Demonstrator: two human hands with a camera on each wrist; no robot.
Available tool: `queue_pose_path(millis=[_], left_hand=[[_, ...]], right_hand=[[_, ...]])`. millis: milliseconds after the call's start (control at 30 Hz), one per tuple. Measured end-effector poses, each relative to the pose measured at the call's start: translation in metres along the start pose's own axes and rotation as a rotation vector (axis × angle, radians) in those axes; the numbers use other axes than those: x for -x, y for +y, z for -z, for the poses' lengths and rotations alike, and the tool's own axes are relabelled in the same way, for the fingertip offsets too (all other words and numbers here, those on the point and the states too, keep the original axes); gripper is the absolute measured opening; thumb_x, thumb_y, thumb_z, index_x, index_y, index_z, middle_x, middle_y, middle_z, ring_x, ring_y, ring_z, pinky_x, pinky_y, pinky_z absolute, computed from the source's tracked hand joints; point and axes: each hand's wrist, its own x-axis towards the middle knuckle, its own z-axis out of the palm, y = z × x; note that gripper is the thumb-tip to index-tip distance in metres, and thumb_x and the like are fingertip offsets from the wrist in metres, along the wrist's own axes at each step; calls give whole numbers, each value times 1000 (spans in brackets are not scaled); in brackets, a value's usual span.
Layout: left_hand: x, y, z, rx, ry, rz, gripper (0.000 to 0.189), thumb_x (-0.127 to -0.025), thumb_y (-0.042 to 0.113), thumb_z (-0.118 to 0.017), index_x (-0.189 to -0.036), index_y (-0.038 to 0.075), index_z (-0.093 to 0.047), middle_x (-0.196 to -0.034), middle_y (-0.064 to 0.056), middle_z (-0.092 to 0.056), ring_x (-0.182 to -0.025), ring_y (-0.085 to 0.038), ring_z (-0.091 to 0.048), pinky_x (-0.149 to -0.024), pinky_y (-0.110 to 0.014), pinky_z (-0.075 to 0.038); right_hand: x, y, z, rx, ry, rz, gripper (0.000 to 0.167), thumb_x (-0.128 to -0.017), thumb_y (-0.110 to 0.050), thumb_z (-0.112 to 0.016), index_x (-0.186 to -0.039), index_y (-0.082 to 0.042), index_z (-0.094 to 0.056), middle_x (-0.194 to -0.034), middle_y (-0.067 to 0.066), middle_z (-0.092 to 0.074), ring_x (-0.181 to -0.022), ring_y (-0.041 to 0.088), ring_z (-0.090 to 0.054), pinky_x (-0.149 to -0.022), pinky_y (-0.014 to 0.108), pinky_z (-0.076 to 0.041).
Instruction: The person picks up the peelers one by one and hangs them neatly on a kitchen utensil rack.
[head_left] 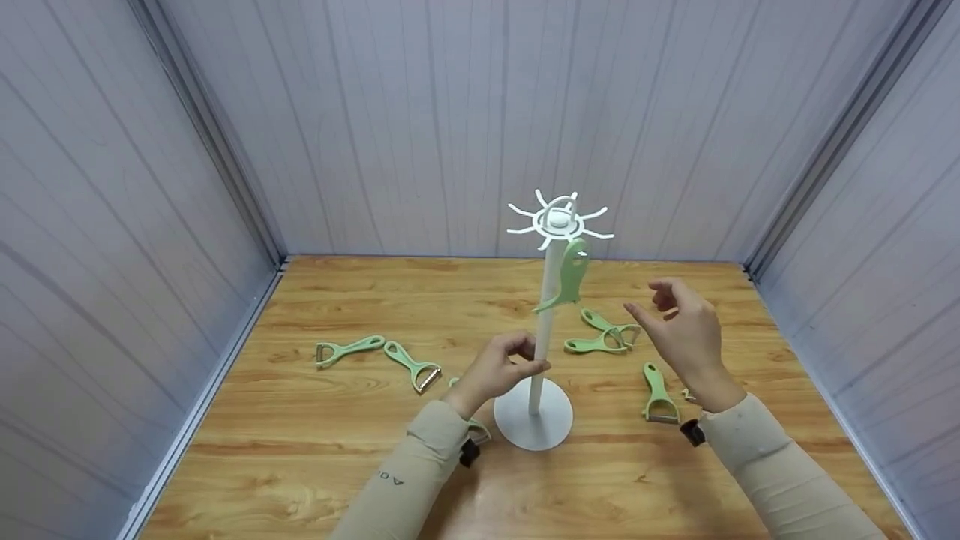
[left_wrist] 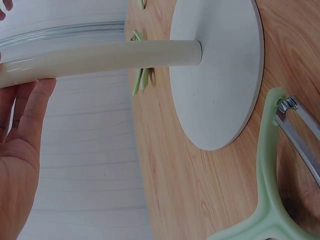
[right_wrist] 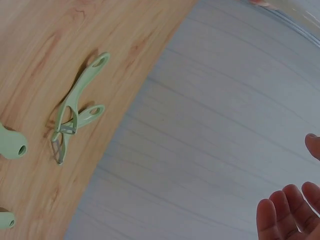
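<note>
A white stand with a round base and a ring of hooks on top stands upright on the table. My left hand grips its pole low down, fingers behind and thumb in front; the left wrist view shows the fingers around the pole. From a front hook hangs a green peeler, blade end down. To the right of it my right hand is raised in the air with fingers loosely bent and nothing between them. In the right wrist view its fingertips are apart from the thumb.
Two crossed peelers lie behind the stand to the right. Another peeler lies below my right hand. At the left are two more, one peeler beside another peeler. A peeler lies by the base, partly under my left forearm.
</note>
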Motion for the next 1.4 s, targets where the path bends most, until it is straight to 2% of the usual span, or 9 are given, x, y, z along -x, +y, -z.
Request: queue_pose_path(millis=[200, 433, 667, 900, 1167, 1400], left_hand=[[1, 1, 0, -3, -10, 5, 15, -99, 16, -81, -108, 6, -75, -102, -7, -77, -95, -9, -68, -95, -42, -58], [0, 0, 0, -14, -6, 2, 14, -100, 18, -81, -107, 7, -75, -101, -6, -76, -95, -9, -68, -96, -43, -58], [0, -1, 0, -14, -4, -6, 14, -100, 18, -81, -106, 7, -75, -102, -7, -76, -95, -10, -68, -99, -52, -57], [0, -1, 1, -17, -1, -10, 15, -100, 18, -80, -106, 6, -75, -101, -7, -76, -94, -9, -68, -99, -53, -57], [0, -1, 0, -22, 4, -18, 14, -99, 16, -81, -106, 5, -75, -100, -8, -77, -93, -8, -68, -97, -49, -58], [1, 1, 0, -19, -9, -3, 14, -100, 16, -81, -106, 6, -75, -101, -6, -76, -94, -7, -68, -94, -37, -58]], right_hand=[[-1, 12, -1, 32, -51, -43, 39, -90, -17, -92, -118, 3, -74, -93, 16, -72, -87, 33, -71, -76, 33, -57], [-4, 24, 1, 57, -156, -94, 41, -96, -24, -86, -124, 2, -72, -100, 19, -72, -95, 39, -72, -82, 54, -57], [-6, 42, 5, 78, -286, -174, 49, -99, -32, -83, -133, 0, -68, -108, 19, -71, -103, 40, -69, -85, 55, -55], [-4, 64, 5, 156, -378, -212, 59, -100, -37, -81, -141, 2, -65, -113, 24, -71, -105, 42, -68, -82, 57, -55], [3, 85, 6, 207, -429, -257, 63, -100, -39, -79, -145, 1, -61, -118, 25, -70, -107, 44, -69, -78, 56, -56], [9, 98, 4, 213, -456, -271, 66, -100, -42, -80, -144, 3, -61, -122, 30, -71, -100, 43, -71, -76, 56, -57]])
